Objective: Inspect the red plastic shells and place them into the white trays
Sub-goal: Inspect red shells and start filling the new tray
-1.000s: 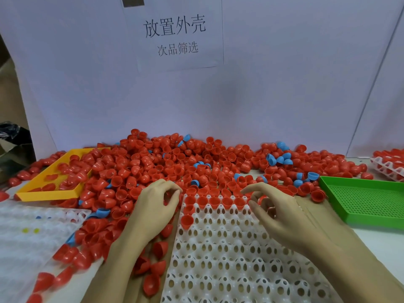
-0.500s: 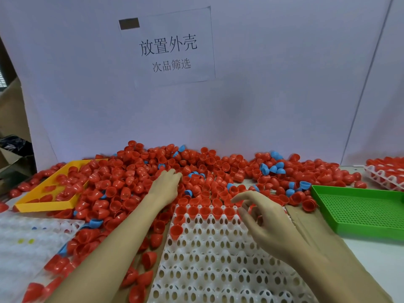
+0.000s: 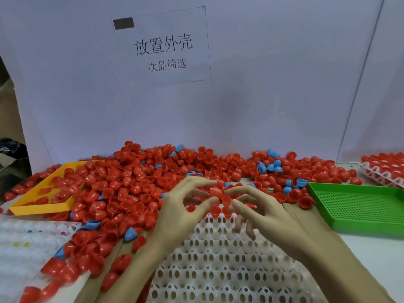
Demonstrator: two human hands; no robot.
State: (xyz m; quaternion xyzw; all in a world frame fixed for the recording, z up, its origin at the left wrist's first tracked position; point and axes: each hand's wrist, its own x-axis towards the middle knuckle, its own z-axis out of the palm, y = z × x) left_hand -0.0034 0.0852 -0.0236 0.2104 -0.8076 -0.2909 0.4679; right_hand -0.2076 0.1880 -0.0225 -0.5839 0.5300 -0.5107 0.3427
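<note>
Over white tray (image 3: pixel 218 259), both hands, red shell (image 3: pixel 215 190).

I'm looking at a pale white backdrop board (image 3: pixel 262 84) that closes off the far side of the table. A second panel (image 3: pixel 389 84) meets it at a slanting seam on the right. A paper sign (image 3: pixel 164 47) with black Chinese characters is fixed to the board, with a dark strip of tape (image 3: pixel 123 23) at its top left corner. Brown cardboard (image 3: pixel 8 162) shows at the far left. The light is soft and even.
</note>
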